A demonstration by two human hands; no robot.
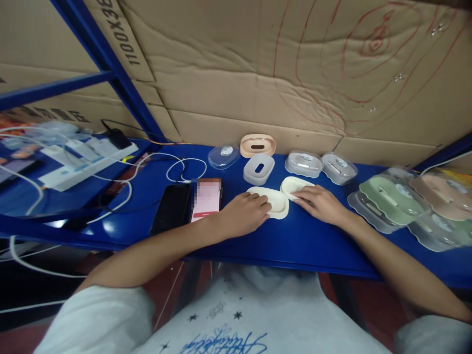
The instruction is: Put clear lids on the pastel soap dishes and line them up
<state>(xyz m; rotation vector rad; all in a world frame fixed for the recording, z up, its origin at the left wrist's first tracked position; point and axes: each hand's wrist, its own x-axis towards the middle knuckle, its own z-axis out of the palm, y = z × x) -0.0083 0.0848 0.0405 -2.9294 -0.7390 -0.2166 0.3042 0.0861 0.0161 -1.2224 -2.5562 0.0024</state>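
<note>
Phones [170,209] left, boxes [396,197] right; trays [279,203] between

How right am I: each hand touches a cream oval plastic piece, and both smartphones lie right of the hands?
The side is wrong: the head view shows the dark smartphone and lit smartphone left of the left hand and right hand, which do each touch a cream oval plastic piece.

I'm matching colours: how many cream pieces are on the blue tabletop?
2: one cream piece at the left hand, the other cream piece at the right hand. More may be hidden among the stacked boxes.
</note>
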